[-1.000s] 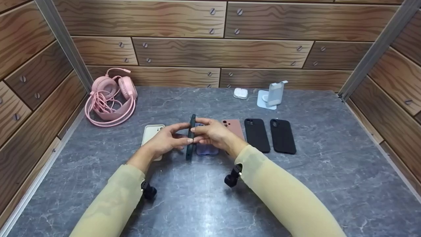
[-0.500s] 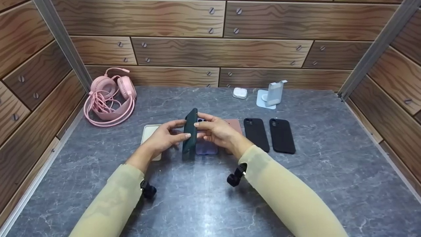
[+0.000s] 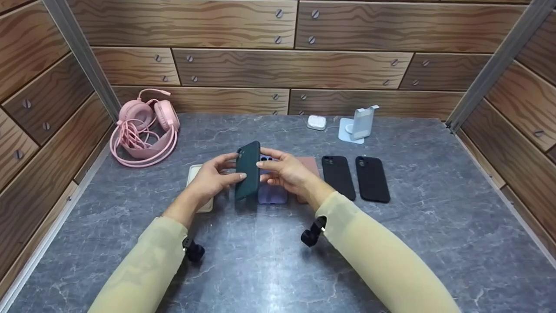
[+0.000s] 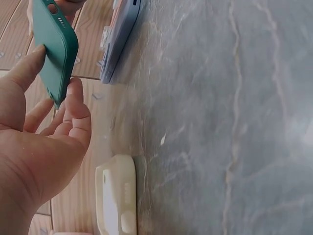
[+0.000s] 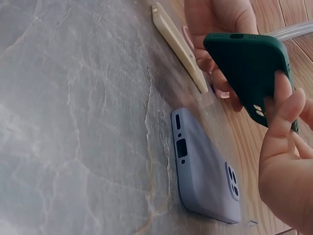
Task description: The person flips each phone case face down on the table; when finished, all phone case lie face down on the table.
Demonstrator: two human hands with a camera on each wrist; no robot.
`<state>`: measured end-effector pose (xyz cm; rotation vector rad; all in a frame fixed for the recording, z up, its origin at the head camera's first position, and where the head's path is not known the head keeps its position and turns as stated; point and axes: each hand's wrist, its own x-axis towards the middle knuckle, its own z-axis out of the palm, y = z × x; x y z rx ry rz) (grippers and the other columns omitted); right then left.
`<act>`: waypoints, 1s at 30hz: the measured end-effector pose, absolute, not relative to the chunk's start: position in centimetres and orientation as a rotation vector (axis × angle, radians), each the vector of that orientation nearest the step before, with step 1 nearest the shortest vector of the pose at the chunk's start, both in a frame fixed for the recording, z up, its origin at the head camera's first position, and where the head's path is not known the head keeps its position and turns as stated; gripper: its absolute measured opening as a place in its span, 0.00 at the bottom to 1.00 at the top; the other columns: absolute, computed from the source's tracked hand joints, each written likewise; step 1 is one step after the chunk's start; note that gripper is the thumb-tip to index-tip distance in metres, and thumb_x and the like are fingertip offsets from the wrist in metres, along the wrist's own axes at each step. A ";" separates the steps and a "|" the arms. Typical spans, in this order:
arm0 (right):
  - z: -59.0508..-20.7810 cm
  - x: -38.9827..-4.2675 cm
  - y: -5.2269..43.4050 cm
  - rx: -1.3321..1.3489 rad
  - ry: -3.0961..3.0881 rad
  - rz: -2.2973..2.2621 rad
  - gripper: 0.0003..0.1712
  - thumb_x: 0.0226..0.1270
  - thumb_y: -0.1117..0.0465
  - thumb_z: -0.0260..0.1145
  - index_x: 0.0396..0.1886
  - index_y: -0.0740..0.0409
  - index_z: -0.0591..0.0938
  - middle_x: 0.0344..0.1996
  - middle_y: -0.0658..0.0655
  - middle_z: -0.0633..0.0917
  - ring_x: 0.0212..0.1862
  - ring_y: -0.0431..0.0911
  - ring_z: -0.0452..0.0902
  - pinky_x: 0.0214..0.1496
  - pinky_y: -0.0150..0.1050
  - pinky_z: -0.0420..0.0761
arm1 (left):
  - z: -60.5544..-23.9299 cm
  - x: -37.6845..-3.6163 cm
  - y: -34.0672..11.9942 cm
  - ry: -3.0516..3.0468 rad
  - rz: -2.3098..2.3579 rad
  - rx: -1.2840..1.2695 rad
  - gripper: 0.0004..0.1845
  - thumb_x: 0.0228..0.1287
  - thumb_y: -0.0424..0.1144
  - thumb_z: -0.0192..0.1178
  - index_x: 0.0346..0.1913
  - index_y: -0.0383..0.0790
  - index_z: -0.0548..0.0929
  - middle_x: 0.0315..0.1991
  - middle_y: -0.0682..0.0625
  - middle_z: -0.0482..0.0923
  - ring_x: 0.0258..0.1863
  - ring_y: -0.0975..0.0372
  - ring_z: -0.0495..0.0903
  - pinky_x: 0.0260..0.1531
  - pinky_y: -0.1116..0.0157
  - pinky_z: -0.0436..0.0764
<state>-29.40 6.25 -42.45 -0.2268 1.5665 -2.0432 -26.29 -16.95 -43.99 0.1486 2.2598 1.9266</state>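
A dark green phone case (image 3: 247, 171) is held tilted above the table between both hands. My left hand (image 3: 210, 178) has its thumb on one face of the case and its fingers at the left edge and behind. My right hand (image 3: 289, 174) pinches the right edge between thumb and fingers. Oblong camera openings show near one end of the case (image 5: 257, 110) in the right wrist view. A lilac phone case (image 3: 273, 195) lies just under and right of it. The cream phone case (image 4: 120, 196) lies by my left hand, which partly covers it in the head view.
Right of the lilac case lie a pink case (image 3: 309, 165) and two black phone cases (image 3: 339, 178). Behind them stand a white earbud case (image 3: 316, 122) and a pale folding stand (image 3: 362, 124). A pink headset (image 3: 145, 126) sits at back left, near wood-patterned walls.
The green case has turned from edge-on to showing its broad face, and its lower end has risen. My left hand has shifted slightly left; my right hand has kept hold of the edge.
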 end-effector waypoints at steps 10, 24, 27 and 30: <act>-42.7 -29.3 5.4 -0.212 1.841 -1.987 0.31 0.63 0.63 0.70 0.67 0.47 0.74 0.43 0.64 0.86 0.26 0.47 0.85 0.28 0.36 0.83 | -43.5 -26.5 -18.2 2.282 1.943 0.060 0.44 0.52 0.39 0.75 0.72 0.46 0.66 0.60 0.46 0.72 0.51 0.54 0.78 0.49 0.56 0.80; -43.4 -29.7 4.1 -0.278 2.037 -1.896 0.31 0.63 0.67 0.69 0.66 0.53 0.75 0.40 0.61 0.83 0.34 0.50 0.85 0.38 0.44 0.84 | -43.5 -26.7 -18.8 2.377 1.908 0.052 0.41 0.54 0.35 0.72 0.71 0.47 0.68 0.51 0.41 0.71 0.45 0.55 0.75 0.40 0.66 0.80; -43.7 -29.7 3.9 -0.302 2.080 -1.876 0.32 0.61 0.68 0.70 0.66 0.54 0.76 0.37 0.60 0.85 0.35 0.49 0.84 0.38 0.43 0.83 | -43.8 -26.7 -18.9 2.390 1.914 0.054 0.40 0.54 0.33 0.72 0.71 0.46 0.68 0.49 0.40 0.71 0.43 0.55 0.75 0.39 0.67 0.80; -44.0 -29.7 3.7 -0.324 2.126 -1.847 0.33 0.59 0.68 0.71 0.66 0.54 0.76 0.37 0.57 0.86 0.36 0.46 0.83 0.38 0.43 0.83 | -44.1 -26.7 -19.1 2.400 1.907 0.042 0.40 0.54 0.33 0.72 0.71 0.46 0.68 0.49 0.40 0.71 0.42 0.56 0.75 0.39 0.68 0.79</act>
